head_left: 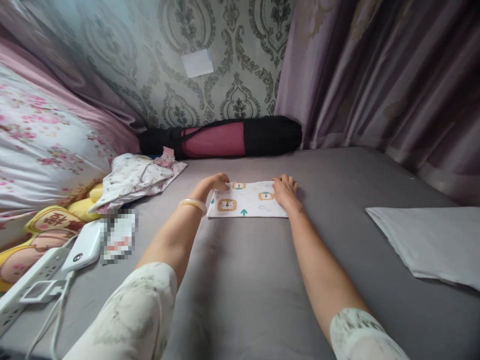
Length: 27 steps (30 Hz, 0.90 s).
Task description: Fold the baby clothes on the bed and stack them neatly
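Observation:
A folded white cloth (250, 201) printed with lion faces and green leaves lies flat on the grey bed sheet (240, 280). At its far left corner is my left hand (218, 182), fingers closed on the edge, with a pale bangle (194, 205) round the wrist. My right hand (286, 190) has its fingers curled over the far right corner of the same cloth. The fingertips of both hands are partly hidden.
Along the wall lies a black and maroon rolled bag (213, 138). To the left are crumpled patterned clothing (138, 175), a white power bank (84, 245), a power strip (32, 277) and a yellow plush toy (48, 225). Folded light-grey fabric (435, 240) rests at right.

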Tool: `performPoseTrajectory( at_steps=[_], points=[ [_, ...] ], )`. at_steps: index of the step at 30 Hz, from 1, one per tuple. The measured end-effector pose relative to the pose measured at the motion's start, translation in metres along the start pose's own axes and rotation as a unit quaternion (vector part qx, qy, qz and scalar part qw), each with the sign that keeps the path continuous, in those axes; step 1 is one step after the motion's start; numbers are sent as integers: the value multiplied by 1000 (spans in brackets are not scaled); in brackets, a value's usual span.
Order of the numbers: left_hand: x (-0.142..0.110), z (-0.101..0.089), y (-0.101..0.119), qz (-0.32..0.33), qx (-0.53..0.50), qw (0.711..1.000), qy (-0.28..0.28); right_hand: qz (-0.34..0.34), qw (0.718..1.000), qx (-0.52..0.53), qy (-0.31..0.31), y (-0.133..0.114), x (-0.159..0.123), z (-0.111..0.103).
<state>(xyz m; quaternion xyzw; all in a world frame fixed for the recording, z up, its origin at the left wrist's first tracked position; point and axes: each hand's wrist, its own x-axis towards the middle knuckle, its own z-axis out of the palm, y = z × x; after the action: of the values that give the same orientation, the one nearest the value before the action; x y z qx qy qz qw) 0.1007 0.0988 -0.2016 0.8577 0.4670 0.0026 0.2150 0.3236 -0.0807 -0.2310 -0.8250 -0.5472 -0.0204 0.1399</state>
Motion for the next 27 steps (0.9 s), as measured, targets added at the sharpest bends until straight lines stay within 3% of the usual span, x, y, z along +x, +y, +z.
performPoseTrajectory(
  at_steps=[6,13,17,22,27],
  points=[
    [4,0,-3,26,-7,1000,-4,4,1000,8,-18,-6,-2,-13],
    [-19,-8,-1,30,-44,998,24,-12,997,65,-50,0,0,-36],
    [-37,-28,0,73,-113,991,12,-28,991,120,-49,6,2,-56],
    [-57,-63,4,109,-135,983,-67,-45,982,183,-34,12,-1,-82],
    [-74,-85,15,128,-173,976,-34,-66,975,212,12,13,-4,-100]
  ],
)
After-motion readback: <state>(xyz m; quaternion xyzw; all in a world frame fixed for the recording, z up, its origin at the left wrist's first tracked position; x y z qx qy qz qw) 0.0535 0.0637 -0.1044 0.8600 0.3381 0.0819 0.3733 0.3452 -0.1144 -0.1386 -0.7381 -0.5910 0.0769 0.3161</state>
